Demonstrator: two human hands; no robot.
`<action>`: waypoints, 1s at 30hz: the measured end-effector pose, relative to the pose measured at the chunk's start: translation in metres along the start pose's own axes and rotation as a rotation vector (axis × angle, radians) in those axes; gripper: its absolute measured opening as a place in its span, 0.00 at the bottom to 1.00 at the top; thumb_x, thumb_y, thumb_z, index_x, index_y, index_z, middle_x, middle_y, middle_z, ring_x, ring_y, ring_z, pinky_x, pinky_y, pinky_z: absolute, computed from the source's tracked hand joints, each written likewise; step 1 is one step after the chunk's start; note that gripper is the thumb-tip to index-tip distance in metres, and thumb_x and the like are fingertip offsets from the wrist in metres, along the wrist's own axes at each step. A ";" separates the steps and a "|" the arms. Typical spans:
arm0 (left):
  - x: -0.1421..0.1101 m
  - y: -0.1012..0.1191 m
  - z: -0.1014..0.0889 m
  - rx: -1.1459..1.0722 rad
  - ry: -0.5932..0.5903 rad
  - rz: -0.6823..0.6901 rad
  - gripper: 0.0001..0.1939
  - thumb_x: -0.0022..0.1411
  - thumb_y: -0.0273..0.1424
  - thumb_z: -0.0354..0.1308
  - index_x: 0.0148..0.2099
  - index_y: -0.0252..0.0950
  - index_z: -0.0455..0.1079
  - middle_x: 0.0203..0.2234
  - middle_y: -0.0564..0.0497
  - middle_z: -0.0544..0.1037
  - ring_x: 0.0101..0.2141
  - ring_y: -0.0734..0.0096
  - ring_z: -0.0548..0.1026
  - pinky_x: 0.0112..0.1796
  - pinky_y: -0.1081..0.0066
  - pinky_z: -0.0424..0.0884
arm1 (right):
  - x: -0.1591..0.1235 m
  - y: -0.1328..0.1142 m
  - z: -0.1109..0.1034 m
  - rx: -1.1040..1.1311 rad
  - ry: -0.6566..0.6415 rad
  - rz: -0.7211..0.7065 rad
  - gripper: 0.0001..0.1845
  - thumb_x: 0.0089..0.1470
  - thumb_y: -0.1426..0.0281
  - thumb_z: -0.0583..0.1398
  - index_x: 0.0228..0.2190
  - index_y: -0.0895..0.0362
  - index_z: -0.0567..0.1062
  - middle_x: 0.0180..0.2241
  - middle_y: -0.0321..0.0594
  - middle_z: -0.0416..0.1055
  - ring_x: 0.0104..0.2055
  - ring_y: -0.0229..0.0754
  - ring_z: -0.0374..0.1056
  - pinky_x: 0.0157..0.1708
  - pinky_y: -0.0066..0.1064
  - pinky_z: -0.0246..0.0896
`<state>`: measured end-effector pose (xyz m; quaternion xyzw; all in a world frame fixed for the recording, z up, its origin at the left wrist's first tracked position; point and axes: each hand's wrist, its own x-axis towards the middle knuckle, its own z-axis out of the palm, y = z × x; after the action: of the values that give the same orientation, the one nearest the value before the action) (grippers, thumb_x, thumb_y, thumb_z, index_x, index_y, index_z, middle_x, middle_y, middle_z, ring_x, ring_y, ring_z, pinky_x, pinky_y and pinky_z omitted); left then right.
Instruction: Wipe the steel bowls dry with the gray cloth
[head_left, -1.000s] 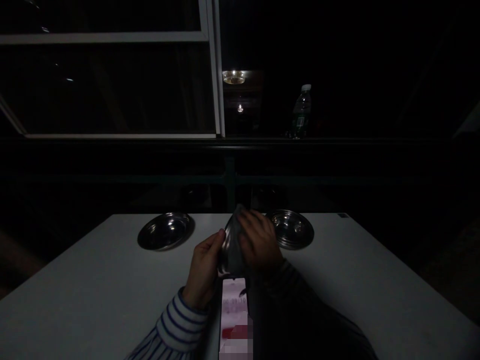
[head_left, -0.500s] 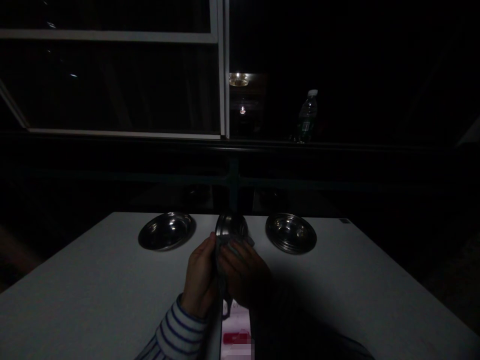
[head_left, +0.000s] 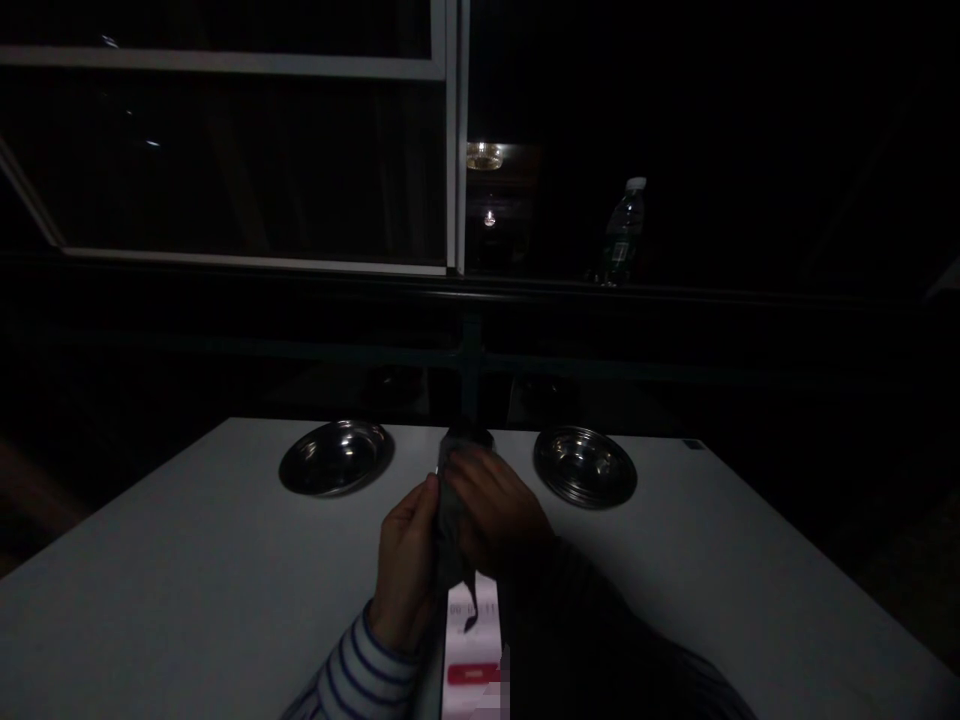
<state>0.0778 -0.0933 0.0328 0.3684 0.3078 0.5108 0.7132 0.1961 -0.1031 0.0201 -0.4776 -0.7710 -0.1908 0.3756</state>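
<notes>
In the middle of the white table (head_left: 262,580) my left hand (head_left: 405,555) grips the near left side of a metal bowl (head_left: 466,437), mostly hidden behind the cloth and fingers. My right hand (head_left: 501,510) presses a dark grey cloth (head_left: 452,540) against the bowl, its fingers curled over the fabric. A loose end of the cloth dangles over a lit phone (head_left: 471,650) below my hands. To the left lies a shiny metal dish (head_left: 337,460). On the right rests what looks like a small stack of metal dishes (head_left: 585,468).
Beyond the table runs a dark ledge with a clear plastic bottle (head_left: 624,235) with a white cap. A white-framed window (head_left: 456,140) stands behind. A small dark sticker (head_left: 693,444) marks the table's far right corner. The surroundings are very dark.
My right hand and the cloth have moved up and farther over the bowl, covering more of its metal side. My left hand keeps its hold. The view has shifted slightly.
</notes>
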 end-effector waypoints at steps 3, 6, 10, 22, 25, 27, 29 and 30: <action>-0.003 0.000 -0.001 0.082 0.027 0.013 0.12 0.50 0.38 0.58 0.29 0.32 0.70 0.19 0.53 0.72 0.21 0.76 0.67 0.23 0.76 0.62 | 0.002 0.004 -0.003 0.057 -0.002 0.120 0.23 0.51 0.72 0.46 0.47 0.66 0.65 0.50 0.51 0.63 0.54 0.45 0.55 0.53 0.42 0.54; -0.003 0.000 -0.004 0.114 0.031 0.039 0.12 0.50 0.38 0.58 0.30 0.33 0.70 0.20 0.54 0.72 0.21 0.76 0.66 0.23 0.76 0.61 | 0.004 0.006 -0.006 0.093 -0.043 -0.031 0.24 0.51 0.68 0.48 0.48 0.64 0.65 0.52 0.48 0.61 0.57 0.47 0.50 0.55 0.45 0.48; -0.003 -0.001 -0.006 0.178 0.026 0.064 0.12 0.49 0.38 0.58 0.28 0.33 0.71 0.18 0.55 0.71 0.20 0.76 0.66 0.23 0.76 0.62 | 0.008 0.018 -0.006 0.135 -0.040 0.132 0.23 0.51 0.71 0.46 0.47 0.65 0.65 0.49 0.49 0.64 0.53 0.44 0.56 0.53 0.40 0.54; 0.004 0.003 -0.005 -0.130 0.010 -0.048 0.10 0.49 0.35 0.59 0.30 0.31 0.70 0.19 0.55 0.71 0.21 0.78 0.67 0.24 0.77 0.63 | 0.001 -0.006 0.002 -0.023 -0.028 -0.098 0.22 0.52 0.66 0.49 0.45 0.63 0.67 0.50 0.48 0.63 0.56 0.48 0.52 0.53 0.45 0.50; 0.004 0.005 -0.005 -0.155 0.003 -0.064 0.09 0.51 0.34 0.58 0.31 0.32 0.70 0.23 0.53 0.74 0.23 0.78 0.69 0.27 0.77 0.65 | 0.001 -0.009 0.005 -0.028 -0.034 -0.059 0.25 0.50 0.63 0.51 0.47 0.64 0.65 0.51 0.50 0.61 0.57 0.51 0.49 0.53 0.48 0.48; 0.005 0.007 -0.007 -0.191 0.016 -0.074 0.09 0.51 0.34 0.58 0.32 0.33 0.70 0.25 0.53 0.75 0.24 0.77 0.70 0.29 0.75 0.67 | -0.011 -0.013 0.010 -0.069 -0.027 -0.180 0.22 0.51 0.66 0.52 0.48 0.62 0.65 0.51 0.46 0.62 0.58 0.49 0.48 0.54 0.48 0.48; 0.005 0.010 -0.009 -0.203 0.051 -0.078 0.09 0.50 0.33 0.59 0.32 0.32 0.71 0.25 0.52 0.75 0.24 0.75 0.71 0.29 0.74 0.68 | -0.026 -0.012 0.013 -0.123 -0.018 -0.327 0.19 0.53 0.70 0.51 0.47 0.60 0.65 0.49 0.42 0.64 0.58 0.45 0.48 0.54 0.43 0.49; 0.005 0.011 -0.010 -0.197 0.067 -0.072 0.10 0.49 0.33 0.59 0.33 0.32 0.71 0.25 0.51 0.75 0.25 0.74 0.72 0.29 0.74 0.68 | -0.034 -0.009 0.014 -0.148 -0.019 -0.389 0.17 0.54 0.71 0.51 0.46 0.59 0.65 0.49 0.41 0.64 0.58 0.43 0.48 0.54 0.42 0.50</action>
<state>0.0654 -0.0842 0.0361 0.2680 0.2928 0.5245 0.7532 0.1915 -0.1181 -0.0138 -0.3479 -0.8360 -0.3114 0.2883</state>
